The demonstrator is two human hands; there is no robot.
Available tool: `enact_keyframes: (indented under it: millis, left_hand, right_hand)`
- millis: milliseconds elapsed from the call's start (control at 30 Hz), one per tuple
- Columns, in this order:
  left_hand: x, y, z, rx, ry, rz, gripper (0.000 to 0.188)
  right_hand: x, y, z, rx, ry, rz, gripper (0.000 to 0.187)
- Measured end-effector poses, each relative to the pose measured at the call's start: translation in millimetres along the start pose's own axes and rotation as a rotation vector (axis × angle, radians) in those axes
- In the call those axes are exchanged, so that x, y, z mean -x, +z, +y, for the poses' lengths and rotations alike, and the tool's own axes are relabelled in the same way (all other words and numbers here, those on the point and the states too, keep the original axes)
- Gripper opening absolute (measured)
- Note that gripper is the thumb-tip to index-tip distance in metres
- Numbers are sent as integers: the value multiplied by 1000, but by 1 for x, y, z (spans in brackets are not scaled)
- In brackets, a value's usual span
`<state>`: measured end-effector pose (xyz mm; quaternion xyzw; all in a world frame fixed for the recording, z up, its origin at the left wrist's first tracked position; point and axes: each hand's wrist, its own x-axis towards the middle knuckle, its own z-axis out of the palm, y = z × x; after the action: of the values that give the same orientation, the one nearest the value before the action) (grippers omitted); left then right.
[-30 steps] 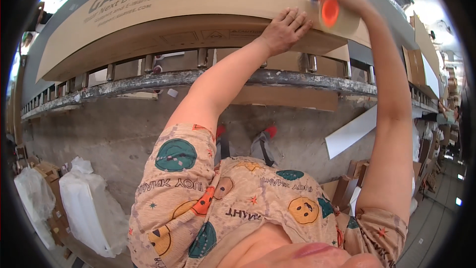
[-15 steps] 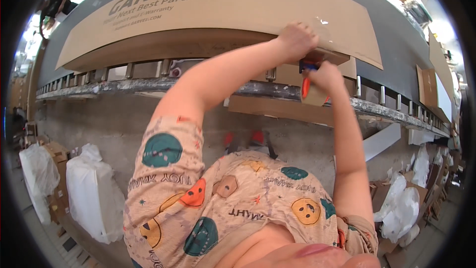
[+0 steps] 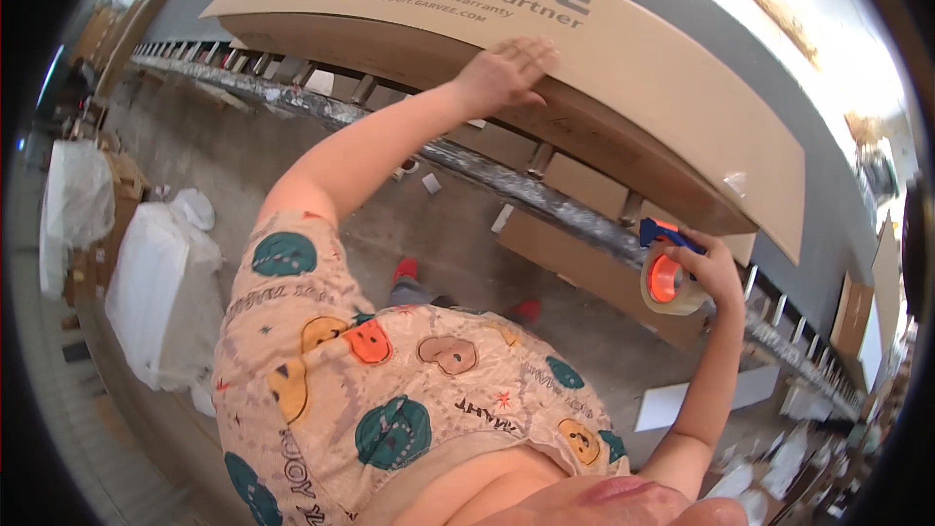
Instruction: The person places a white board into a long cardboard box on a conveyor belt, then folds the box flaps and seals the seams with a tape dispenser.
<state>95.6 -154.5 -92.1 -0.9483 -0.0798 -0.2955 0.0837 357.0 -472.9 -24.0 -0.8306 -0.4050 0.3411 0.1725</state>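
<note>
A long flat cardboard box (image 3: 633, 68) with dark printing lies on the conveyor ahead of me. My left hand (image 3: 506, 73) rests on its near top edge around the middle, fingers stretched out flat and holding nothing. Off the box's near right corner, my right hand (image 3: 713, 268) is closed around a tape dispenser (image 3: 654, 232). The dispenser has a blue head and an orange hub, and carries a wide roll of tape (image 3: 674, 304). A shiny bit of clear tape (image 3: 735, 183) shows on the box top near its right end.
The conveyor's scuffed metal rail (image 3: 467, 161) with rollers runs along the box's near side. Flat cardboard (image 3: 584, 268) lies beneath it. White plastic-wrapped packages (image 3: 161, 282) stand on the floor at left. A white panel (image 3: 706, 397) and more cardboard (image 3: 852, 317) are at right.
My left hand has moved left along the box edge, away from the right end. My right hand has drawn the tape dispenser back from the box's end, toward me. My view has turned.
</note>
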Motion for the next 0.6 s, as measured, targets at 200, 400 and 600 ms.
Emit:
enact_keyframes:
  millis: [200,400,600]
  left_hand:
    - [28,21,-27,-4,14,262,51]
    - [21,29,-17,140,48,352,42]
    - [48,15,-41,145,99,344,31]
  right_hand:
    - [-33,49,-183,-165,-388,275,38]
    - [-115,27,-280,312,-32,413,52]
    - [-18,194,-205,451,-47,471,59]
